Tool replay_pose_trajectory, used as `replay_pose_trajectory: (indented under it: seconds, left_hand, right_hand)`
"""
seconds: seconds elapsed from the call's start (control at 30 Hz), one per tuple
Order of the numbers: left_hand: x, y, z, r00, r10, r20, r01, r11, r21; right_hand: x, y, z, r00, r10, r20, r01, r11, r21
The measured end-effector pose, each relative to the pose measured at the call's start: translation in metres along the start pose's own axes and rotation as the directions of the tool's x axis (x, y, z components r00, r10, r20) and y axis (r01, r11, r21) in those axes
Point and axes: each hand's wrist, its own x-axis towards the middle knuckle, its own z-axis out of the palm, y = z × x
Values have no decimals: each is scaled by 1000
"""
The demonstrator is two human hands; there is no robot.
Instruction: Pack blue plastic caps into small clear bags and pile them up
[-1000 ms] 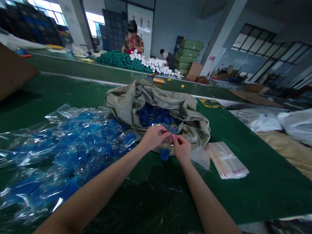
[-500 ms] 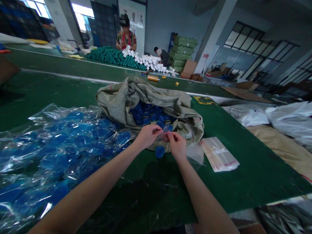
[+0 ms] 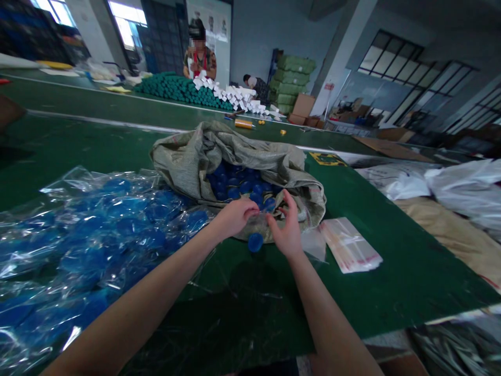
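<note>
Where a sack (image 3: 178, 162) slumps, green table (image 3: 364, 308), bluish wall (image 3: 258, 44)

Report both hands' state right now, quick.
Left hand: closed, pinching a clear plastic bag.
Right hand: open, thumb and fingers apart beside the bag; whether its thumb touches the film cannot be told.

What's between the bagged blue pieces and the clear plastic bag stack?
The head view shows an open grey woven sack, a round blue piece, your left hand, right hand and a loose clear sheet.
</note>
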Motion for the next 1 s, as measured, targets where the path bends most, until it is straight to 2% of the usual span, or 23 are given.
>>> replay_pose_trajectory:
  seconds: [0.1, 0.17, 0.23, 0.3, 0.33, 0.37, 0.43, 0.47, 0.53, 0.67, 0.87, 0.93, 1.0]
  left_hand:
    - [-3, 3, -5, 995, 79, 59, -86, 990, 115]
    - [-5, 5, -6, 996, 91, 1, -90, 985, 148]
    - [-6, 7, -5, 980, 52, -194, -19, 985, 169]
    - [-7, 12, -3, 913, -3, -409, 75, 984, 160]
    - [-7, 16, -1, 890, -27, -455, 102, 985, 140]
    - [-8, 20, 2, 893, -53, -447, 113, 988, 109]
    - [-9, 27, 7, 939, -123, -321, 132, 991, 6]
    - [-9, 30, 9, 957, -161, -242, 153, 987, -51]
    - [-8, 32, 12, 961, -230, -154, 210, 968, -134]
    - [-6, 26, 12, 951, -261, -164, 235, 958, -163]
    - [-4, 20, 6, 971, -199, -135, 188, 978, -95]
    - [-6, 23, 5, 971, -172, -165, 171, 985, -24]
    - [-8, 28, 4, 961, -164, -222, 182, 981, 64]
  right_hand:
    - [4, -5, -10, 977, -170, 127, 182, 980, -83]
    - [5, -6, -12, 970, -182, 159, 198, 976, -91]
    - [3, -4, -10, 994, -85, 72, 93, 990, -104]
    - [1, -1, -6, 993, 85, -84, -90, 994, -69]
    - [0, 0, -4, 975, 169, -144, -173, 985, -20]
    - [-1, 1, -1, 955, 240, -177, -237, 971, 40]
    - [-4, -1, 4, 931, 323, -171, -296, 941, 162]
    - [-5, -2, 6, 933, 328, -147, -296, 933, 207]
    - [-9, -6, 11, 953, 293, -78, -266, 932, 248]
    - [-16, -11, 17, 972, 233, 35, -234, 937, 259]
    - [-14, -14, 18, 947, 307, 89, -317, 868, 382]
    - [-13, -15, 16, 938, 340, 72, -344, 879, 330]
    - [-11, -17, 14, 932, 363, -15, -354, 915, 194]
